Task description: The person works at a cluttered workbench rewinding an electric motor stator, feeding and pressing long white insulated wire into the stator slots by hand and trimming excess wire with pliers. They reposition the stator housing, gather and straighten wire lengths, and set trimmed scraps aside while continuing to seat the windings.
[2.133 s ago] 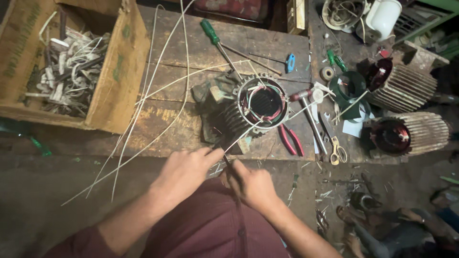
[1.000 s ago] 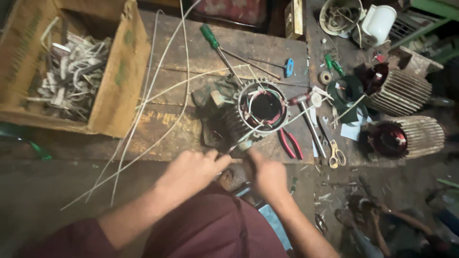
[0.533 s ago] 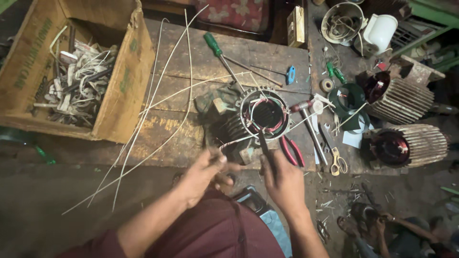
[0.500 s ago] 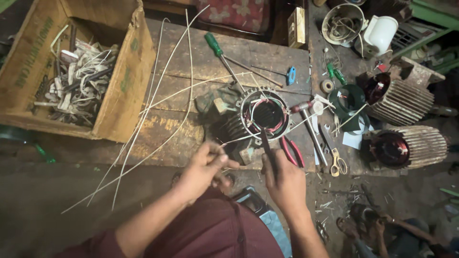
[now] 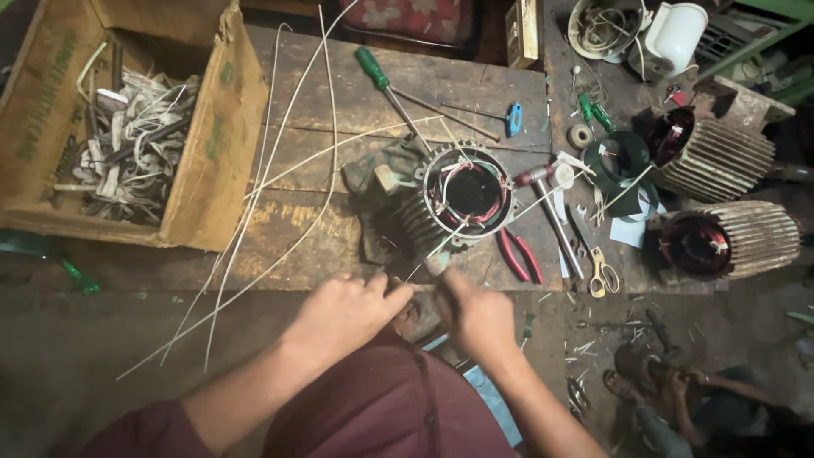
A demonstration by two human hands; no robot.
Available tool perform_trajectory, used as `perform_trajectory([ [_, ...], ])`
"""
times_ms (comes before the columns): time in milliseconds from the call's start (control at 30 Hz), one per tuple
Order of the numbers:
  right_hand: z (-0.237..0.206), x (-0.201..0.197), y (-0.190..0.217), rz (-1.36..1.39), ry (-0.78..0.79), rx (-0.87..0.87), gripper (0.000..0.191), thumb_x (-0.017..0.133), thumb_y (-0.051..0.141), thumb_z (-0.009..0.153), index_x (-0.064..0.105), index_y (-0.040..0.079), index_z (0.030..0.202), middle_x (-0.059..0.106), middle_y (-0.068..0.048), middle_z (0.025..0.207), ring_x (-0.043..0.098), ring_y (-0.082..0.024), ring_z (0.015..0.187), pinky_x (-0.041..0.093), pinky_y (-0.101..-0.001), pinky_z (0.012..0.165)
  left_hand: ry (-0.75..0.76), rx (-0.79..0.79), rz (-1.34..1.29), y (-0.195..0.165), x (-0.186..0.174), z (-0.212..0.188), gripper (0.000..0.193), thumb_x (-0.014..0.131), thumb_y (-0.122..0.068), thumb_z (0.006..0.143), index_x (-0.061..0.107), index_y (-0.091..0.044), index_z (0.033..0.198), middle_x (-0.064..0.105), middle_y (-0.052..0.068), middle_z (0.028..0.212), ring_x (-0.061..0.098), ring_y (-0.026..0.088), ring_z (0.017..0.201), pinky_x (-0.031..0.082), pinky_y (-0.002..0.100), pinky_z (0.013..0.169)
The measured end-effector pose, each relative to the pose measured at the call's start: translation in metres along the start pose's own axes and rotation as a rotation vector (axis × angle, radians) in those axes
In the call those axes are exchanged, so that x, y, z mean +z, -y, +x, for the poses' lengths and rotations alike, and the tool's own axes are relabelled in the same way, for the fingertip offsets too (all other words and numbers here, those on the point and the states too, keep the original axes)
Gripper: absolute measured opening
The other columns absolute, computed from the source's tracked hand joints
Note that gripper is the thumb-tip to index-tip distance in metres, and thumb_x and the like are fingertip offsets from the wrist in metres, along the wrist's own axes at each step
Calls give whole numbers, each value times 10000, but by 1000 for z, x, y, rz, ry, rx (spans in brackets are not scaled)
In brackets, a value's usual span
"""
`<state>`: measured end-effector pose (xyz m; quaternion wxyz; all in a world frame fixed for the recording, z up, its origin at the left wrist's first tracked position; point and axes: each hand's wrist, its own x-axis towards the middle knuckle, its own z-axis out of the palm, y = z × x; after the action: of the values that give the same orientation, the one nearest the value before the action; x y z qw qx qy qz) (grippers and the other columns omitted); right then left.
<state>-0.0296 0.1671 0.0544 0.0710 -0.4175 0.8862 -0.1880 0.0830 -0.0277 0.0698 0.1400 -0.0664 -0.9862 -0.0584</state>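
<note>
A finned motor stator with copper windings and white sleeves stands on the wooden bench. A thin white strip runs from its opening down toward me. My left hand sits just below the bench edge with fingers pinched together near the strip's lower end. My right hand is beside it, fingers closed on a small dark object that I cannot identify. Both hands nearly touch in front of the stator.
A cardboard box of white scraps sits at left. Long white strips fan across the bench. A green screwdriver, red pliers, a hammer, scissors and two more stators lie at right.
My hands rose toward the stator half a second ago, the right one reaching its rim. Both have now drawn back down to the bench edge, close together.
</note>
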Motion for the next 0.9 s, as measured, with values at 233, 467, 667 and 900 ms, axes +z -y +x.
perform_trajectory([
  [233, -5, -8, 13, 210, -61, -98, 216, 691, 190, 875, 667, 80, 1059, 708, -161, 797, 695, -375, 697, 541, -448, 594, 210, -55, -137, 13, -13, 0, 199, 612, -157, 880, 614, -152, 1078, 698, 42, 808, 742, 242, 706, 579, 373, 585],
  [467, -20, -13, -55, 528, -489, 689, 238, 580, 241, 1042, 648, 30, 1127, 678, -134, 739, 647, -176, 618, 503, -336, 580, -31, -342, -233, 87, -15, 32, 420, 684, -301, 909, 588, -64, 1242, 668, 142, 1146, 657, 348, 1073, 536, 455, 892],
  [667, 26, -7, -111, 631, -406, 690, 347, 647, 224, 1040, 585, -57, 1234, 620, -218, 946, 588, -295, 807, 457, -429, 695, 134, -168, -479, 117, 23, 99, 810, 795, -470, 766, 500, -93, 1420, 559, 193, 1408, 537, 403, 1281, 451, 524, 989],
  [900, 0, -30, -74, -59, -663, 306, 469, 681, 212, 995, 558, 46, 1417, 567, -224, 1375, 532, -415, 1273, 421, -506, 1088, 14, -370, -603, 104, 40, 104, 575, 802, -472, 814, 655, -89, 1217, 700, 176, 1186, 674, 380, 1103, 545, 471, 914],
])
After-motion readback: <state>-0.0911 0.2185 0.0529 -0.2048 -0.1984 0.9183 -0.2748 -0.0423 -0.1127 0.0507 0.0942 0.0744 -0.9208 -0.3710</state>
